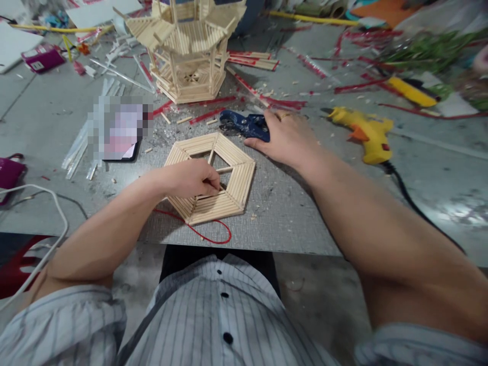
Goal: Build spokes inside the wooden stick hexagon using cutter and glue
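A flat hexagonal panel of thin wooden sticks [239, 190] lies on the table in front of me, with spokes crossing its open middle. My left hand [196, 177] is over the panel's left and centre, fingertips pinched together at the opening. Whatever is between those fingertips is hidden. Just beyond the panel, my right hand [287, 134] has its thumb and fingers around the near end of a dark blue plier-like hand tool [244, 124], which rests on the table. A loop of thin red cord [217, 242] pokes out from under the panel's near edge.
A wooden-stick pavilion model [190, 56] stands at the back. At right lies a yellow glue gun [366, 132] with a black cable. Left are a phone [124, 132] and clear glue sticks [78, 134]. Red-wrapped sticks [255, 60] and scraps are scattered behind.
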Available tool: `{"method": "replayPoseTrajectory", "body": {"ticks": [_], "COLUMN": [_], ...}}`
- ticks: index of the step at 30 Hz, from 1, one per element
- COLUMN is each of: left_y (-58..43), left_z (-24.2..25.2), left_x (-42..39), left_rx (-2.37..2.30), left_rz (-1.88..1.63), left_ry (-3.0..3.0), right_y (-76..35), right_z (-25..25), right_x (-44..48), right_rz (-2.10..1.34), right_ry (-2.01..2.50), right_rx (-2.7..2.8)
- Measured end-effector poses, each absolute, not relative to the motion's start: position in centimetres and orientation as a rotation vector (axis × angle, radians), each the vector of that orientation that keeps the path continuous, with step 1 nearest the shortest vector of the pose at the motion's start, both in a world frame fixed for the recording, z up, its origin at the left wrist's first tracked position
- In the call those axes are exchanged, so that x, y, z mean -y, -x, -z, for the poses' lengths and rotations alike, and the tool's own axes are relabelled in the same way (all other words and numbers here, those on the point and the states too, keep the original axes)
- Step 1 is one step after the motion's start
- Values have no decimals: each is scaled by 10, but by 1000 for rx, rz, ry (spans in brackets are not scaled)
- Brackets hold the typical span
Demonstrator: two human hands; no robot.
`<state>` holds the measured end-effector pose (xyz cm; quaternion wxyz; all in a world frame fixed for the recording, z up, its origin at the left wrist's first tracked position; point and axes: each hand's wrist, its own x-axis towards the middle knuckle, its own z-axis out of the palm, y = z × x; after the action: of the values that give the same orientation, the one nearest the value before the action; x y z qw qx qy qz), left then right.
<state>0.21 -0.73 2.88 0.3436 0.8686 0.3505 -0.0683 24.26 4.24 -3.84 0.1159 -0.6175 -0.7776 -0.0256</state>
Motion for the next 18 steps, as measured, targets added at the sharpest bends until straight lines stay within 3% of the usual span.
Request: {"method": "replayPoseTrajectory", "body": {"ticks": [4, 18], "left_y": [0, 7], "left_z": [-30, -17], "left_x": [7, -4], "left_rx": [-981, -968], "left_rz": [75, -829], "left_ry": [-2211, -1561], "right_y": [-242, -243], "right_z": [35, 15], "right_x": [-41, -33], "right_rz": [124, 167], "right_ry": [1780, 1486], "right_rx": [2284, 2126]}}
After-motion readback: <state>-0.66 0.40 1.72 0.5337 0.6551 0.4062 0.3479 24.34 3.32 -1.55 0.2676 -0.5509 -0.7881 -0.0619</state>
